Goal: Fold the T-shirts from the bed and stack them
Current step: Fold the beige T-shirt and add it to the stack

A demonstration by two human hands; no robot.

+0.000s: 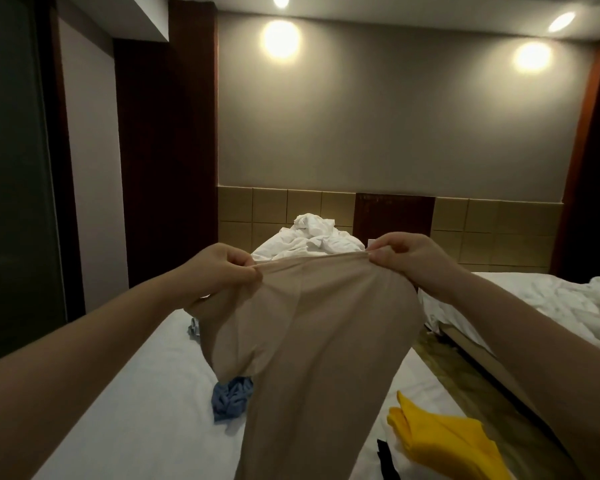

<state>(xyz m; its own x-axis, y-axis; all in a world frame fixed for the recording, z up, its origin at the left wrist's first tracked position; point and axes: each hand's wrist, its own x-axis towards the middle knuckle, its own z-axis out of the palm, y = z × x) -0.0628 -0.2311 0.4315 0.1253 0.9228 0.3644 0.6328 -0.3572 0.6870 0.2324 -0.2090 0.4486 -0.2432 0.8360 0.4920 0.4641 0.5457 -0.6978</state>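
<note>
**Beige shirt held up over the bed**

Both hands lift a beige soft-cotton T-shirt (312,341) above the white-sheeted bed (146,393). The left hand (219,271) and the right hand (406,258) each have fingers pinching its top edge, stretched between them. A crumpled blue cloth (231,400) and a folded yellow T-shirt (444,441) lie on the sheet below.

You have before you:
- beige T-shirt (312,323): thin, smooth, matt cloth, softly draped.
- white sheet (146,393): matt cloth, lightly creased.
- blue garment (231,400): crumpled matt cloth.
- yellow garment (440,434): smooth matt cloth.
- headboard panels (271,209): tan, padded-looking, faint sheen.
- wall panel (167,150): dark reddish wood, smooth.
</note>
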